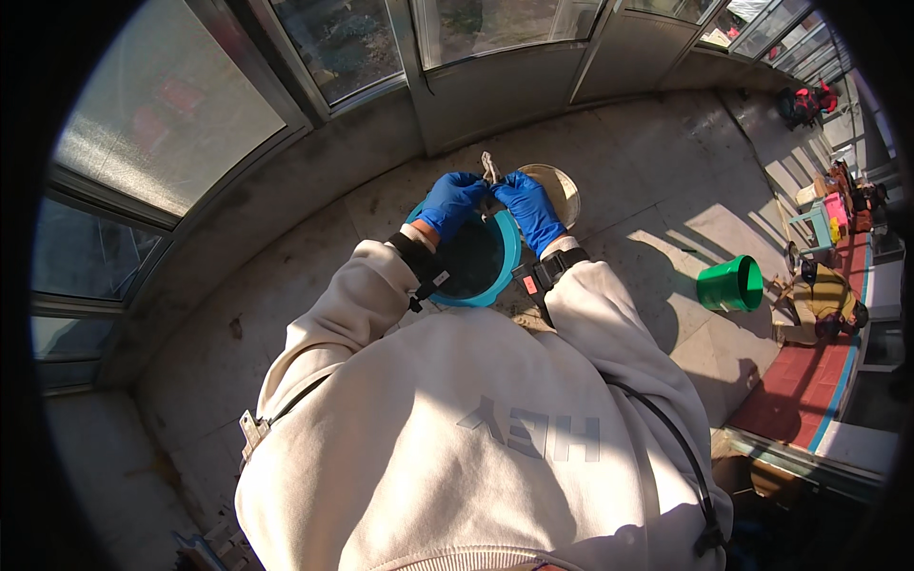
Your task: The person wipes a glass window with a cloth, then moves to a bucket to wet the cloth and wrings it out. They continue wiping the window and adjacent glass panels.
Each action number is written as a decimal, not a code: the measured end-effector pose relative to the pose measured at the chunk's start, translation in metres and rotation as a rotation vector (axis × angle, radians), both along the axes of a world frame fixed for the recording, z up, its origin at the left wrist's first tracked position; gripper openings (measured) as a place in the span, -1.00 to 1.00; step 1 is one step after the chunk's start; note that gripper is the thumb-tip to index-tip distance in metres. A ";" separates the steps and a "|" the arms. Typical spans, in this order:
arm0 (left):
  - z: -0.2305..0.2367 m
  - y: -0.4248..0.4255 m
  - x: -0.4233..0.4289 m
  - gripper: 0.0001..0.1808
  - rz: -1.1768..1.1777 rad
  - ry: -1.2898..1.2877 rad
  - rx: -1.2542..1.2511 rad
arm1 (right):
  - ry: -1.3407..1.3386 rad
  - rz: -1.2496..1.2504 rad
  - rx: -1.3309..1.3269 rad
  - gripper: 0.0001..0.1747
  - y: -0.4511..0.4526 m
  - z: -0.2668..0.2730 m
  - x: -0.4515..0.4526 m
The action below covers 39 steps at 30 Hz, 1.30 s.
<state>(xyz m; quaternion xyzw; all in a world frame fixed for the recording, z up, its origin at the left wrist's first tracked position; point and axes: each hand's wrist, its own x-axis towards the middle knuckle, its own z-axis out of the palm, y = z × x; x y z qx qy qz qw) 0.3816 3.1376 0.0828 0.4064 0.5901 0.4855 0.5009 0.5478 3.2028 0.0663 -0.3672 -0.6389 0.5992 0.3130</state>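
Observation:
My left hand (451, 203), in a blue glove, pinches a small, pale, limp object (488, 165). My right hand (530, 207), gloved in the same blue, grips it from the other side. Part of the object sticks up beyond my fingers and a bit hangs below; I cannot tell what it is. Beneath my hands stands a teal plastic basin (511, 250) holding dark liquid. A round, cream-coloured container (564, 187) is just beyond my right hand, partly hidden by it.
A green bucket (720, 284) stands on the paved floor (643, 171) to the right, near another person (821, 303) low by a red tiled strip (800, 389). Stools and assorted items (832, 210) lie farther along. A wall with metal-framed windows (500, 93) curves ahead and left.

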 end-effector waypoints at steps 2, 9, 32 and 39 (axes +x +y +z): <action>-0.006 0.001 -0.003 -0.79 0.008 -0.075 0.005 | -0.089 -0.017 0.144 -0.83 0.003 -0.008 0.008; -0.016 -0.001 -0.043 -0.81 -0.023 0.697 0.527 | -0.075 -0.064 0.290 -0.82 0.040 -0.031 0.037; 0.039 -0.013 0.020 -0.78 -0.127 -0.294 0.024 | 0.613 0.129 -0.888 -0.28 -0.001 -0.013 -0.011; 0.017 -0.007 0.023 -0.66 -0.191 0.334 0.349 | 0.652 0.006 -0.998 -0.32 -0.003 -0.010 -0.020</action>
